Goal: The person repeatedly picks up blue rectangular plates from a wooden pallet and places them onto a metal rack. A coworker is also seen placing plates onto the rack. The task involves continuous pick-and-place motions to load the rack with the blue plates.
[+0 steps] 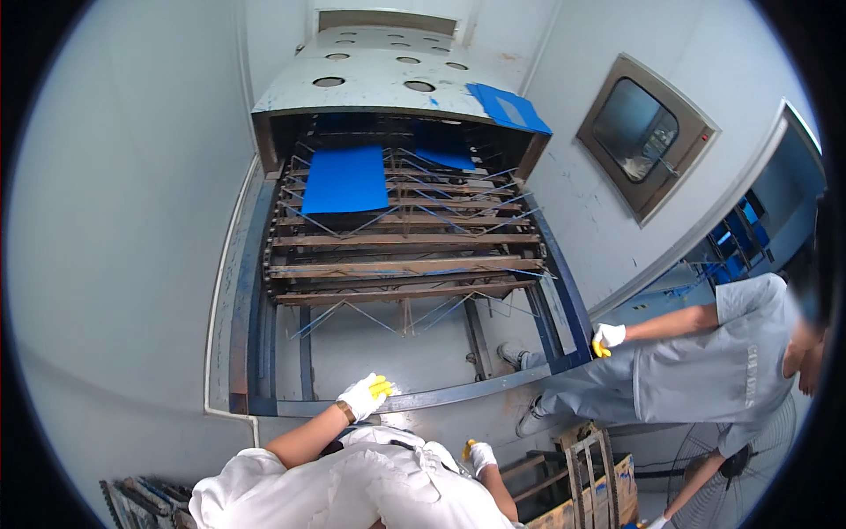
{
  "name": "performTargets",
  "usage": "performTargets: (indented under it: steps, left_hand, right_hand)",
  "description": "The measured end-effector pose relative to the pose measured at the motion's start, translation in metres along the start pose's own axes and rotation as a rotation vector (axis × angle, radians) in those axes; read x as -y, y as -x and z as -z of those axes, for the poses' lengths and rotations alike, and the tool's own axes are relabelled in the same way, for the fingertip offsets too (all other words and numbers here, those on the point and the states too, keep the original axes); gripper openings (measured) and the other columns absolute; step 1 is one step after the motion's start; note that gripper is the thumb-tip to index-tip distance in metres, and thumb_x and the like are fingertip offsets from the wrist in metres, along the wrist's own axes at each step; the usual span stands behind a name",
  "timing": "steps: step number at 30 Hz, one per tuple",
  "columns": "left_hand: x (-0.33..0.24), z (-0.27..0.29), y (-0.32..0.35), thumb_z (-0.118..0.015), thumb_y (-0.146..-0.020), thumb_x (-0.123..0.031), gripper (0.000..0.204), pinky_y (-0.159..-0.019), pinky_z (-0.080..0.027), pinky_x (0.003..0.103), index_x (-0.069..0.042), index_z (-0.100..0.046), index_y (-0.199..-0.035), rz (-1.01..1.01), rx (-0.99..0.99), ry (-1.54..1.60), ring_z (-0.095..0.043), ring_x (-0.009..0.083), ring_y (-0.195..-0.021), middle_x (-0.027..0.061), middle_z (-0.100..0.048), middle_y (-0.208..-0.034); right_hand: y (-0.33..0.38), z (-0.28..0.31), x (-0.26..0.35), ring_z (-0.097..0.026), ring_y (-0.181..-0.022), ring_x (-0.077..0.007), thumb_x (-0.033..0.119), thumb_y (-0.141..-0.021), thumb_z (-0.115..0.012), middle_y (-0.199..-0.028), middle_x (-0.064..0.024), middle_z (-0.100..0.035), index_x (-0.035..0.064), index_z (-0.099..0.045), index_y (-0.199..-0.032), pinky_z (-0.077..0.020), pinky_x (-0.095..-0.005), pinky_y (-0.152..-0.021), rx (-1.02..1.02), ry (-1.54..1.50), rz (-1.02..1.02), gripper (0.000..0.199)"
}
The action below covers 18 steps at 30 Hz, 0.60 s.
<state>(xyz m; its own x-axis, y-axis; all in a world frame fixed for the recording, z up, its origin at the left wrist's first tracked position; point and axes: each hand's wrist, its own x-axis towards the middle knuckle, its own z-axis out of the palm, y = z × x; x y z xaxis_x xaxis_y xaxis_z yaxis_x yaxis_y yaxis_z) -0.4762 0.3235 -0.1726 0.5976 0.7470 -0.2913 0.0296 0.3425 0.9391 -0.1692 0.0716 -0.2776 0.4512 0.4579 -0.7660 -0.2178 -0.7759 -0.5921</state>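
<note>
My left hand (pixel 363 397), in a white glove with yellow fingers, is open at the near rail (pixel 458 397) of a steel conveyor frame; whether it touches the rail I cannot tell. My right hand (pixel 480 456), gloved the same way, hangs low to the right with its fingers loosely out and nothing visible in them. Ahead, a blue flat sheet (pixel 345 180) lies on the wire supports of the rack conveyor (pixel 405 240). A second blue sheet (pixel 443 148) sits farther in, partly under the white hood (pixel 379 86).
Blue sheets (pixel 509 108) lie on the hood's right corner. At right, a co-worker (pixel 705 353) has a gloved hand (pixel 608 338) at the frame's corner. A fan (pixel 727 467) and a wooden crate (pixel 573 511) stand at lower right; dark metal racks (pixel 145 502) are at lower left.
</note>
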Motion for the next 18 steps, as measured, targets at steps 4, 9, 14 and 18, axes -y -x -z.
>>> performTargets:
  steps: [4, 9, 14, 18]
  left_hand:
    - [-0.009, 0.026, 0.013, -0.042, -0.088, -0.024, 0.034, -0.080, -0.042, 0.034, -0.001, -0.042, -0.114, 0.050, 0.131, 0.097, -0.048, 0.0282, -0.103, 0.0143, -0.048, -0.115]
    - [-0.020, 0.043, 0.008, -0.042, -0.087, -0.017, 0.031, -0.086, -0.041, 0.034, -0.001, -0.043, -0.114, 0.516, -0.187, 0.907, -0.043, 0.0287, -0.110, 0.0144, -0.046, -0.117]
    - [-0.016, 0.060, -0.007, -0.045, -0.086, -0.015, 0.030, -0.083, -0.042, 0.033, -0.001, -0.044, -0.112, 0.608, -0.113, 0.878, -0.044, 0.0281, -0.108, 0.0142, -0.045, -0.118]
    - [-0.030, 0.076, -0.021, -0.046, -0.086, -0.016, 0.027, -0.080, -0.043, 0.033, -0.003, -0.047, -0.109, 0.471, -0.094, 0.751, -0.049, 0.0272, -0.102, 0.0130, -0.051, -0.111]
  right_hand:
    - [-0.023, -0.040, 0.048, -0.057, -0.065, -0.0223, 0.022, -0.084, -0.048, -0.080, -0.0113, -0.059, 0.0050, -0.056, -0.087, -0.0471, -0.0339, -0.057, 0.098, -0.067, 0.084, 0.019]
    - [0.021, -0.110, 0.159, -0.059, -0.073, -0.0244, 0.022, -0.087, -0.044, -0.091, -0.0120, -0.059, 0.0032, -0.051, -0.102, -0.0491, -0.0356, -0.061, 0.357, -0.450, 0.053, 0.025]
    - [0.053, -0.153, 0.239, -0.057, -0.084, -0.0244, 0.023, -0.087, -0.045, -0.098, -0.0119, -0.057, 0.0008, -0.049, -0.106, -0.0477, -0.0362, -0.072, 0.594, -0.426, 0.052, 0.029]
    - [0.070, -0.155, 0.310, -0.056, -0.090, -0.0239, 0.024, -0.086, -0.047, -0.102, -0.0119, -0.056, 0.0004, -0.048, -0.109, -0.0460, -0.0372, -0.077, 0.661, -0.386, 0.139, 0.033]
